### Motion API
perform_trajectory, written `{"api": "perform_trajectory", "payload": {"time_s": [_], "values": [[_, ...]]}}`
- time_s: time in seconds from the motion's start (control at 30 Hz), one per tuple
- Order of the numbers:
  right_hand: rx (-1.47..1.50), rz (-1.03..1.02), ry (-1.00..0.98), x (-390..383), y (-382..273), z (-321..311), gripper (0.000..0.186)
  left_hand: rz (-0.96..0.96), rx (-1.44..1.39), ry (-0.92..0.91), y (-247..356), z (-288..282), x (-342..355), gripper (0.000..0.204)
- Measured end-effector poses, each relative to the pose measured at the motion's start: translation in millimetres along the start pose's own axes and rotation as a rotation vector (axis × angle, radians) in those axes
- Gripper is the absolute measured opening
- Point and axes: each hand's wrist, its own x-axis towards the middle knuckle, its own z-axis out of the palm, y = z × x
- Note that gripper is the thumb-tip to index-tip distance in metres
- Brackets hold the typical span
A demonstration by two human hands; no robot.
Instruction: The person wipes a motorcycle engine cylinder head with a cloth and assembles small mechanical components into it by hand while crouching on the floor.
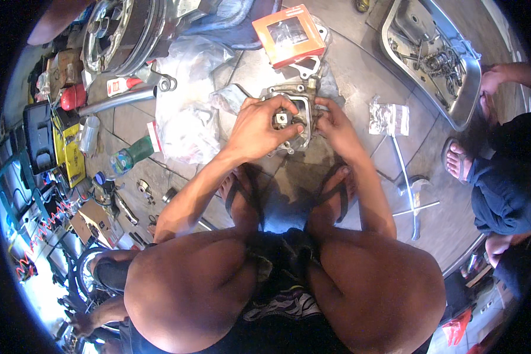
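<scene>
A metal engine cylinder head (306, 131), with a squarish open cavity, sits on the floor between my feet and the orange box. My left hand (255, 128) curls over its left side, thumb and forefinger bent around a small round metal part (282, 118) within the cavity. On the opposite side, my right hand (334, 125) has its fingers bent against the outer edge of the cylinder head; the fingertips are partly hidden. Just beyond lies the orange box (264, 42) with a dark window, resting on a flat gasket (307, 71).
Clear plastic bags (186, 112) lie to the left, near a green bottle (137, 151) and a wheel rim (94, 44). A cross wrench (408, 177) and a small clear packet (389, 118) lie right. Farther right, another person's hand (494, 78) is beside a metal tray (460, 115) of parts.
</scene>
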Motion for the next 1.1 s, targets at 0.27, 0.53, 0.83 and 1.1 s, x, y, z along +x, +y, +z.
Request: {"api": "perform_trajectory", "payload": {"time_s": [0.27,0.53,0.83,1.1], "values": [[0.115,-0.151,0.142,-7,28,14,0.048,0.190,-0.003,0.011,-3,-3,9,0.033],[0.270,-0.119,0.150,-14,13,20,0.041,0.157,-0.016,-0.056,-10,-4,15,0.035],[-0.225,-0.204,0.393,-20,0,32,0.038,0.133,0.027,-0.029,-6,-5,14,0.035],[-0.122,-0.185,0.313,-12,7,15,0.042,0.166,0.023,-0.056,0,-7,20,0.031]]}}
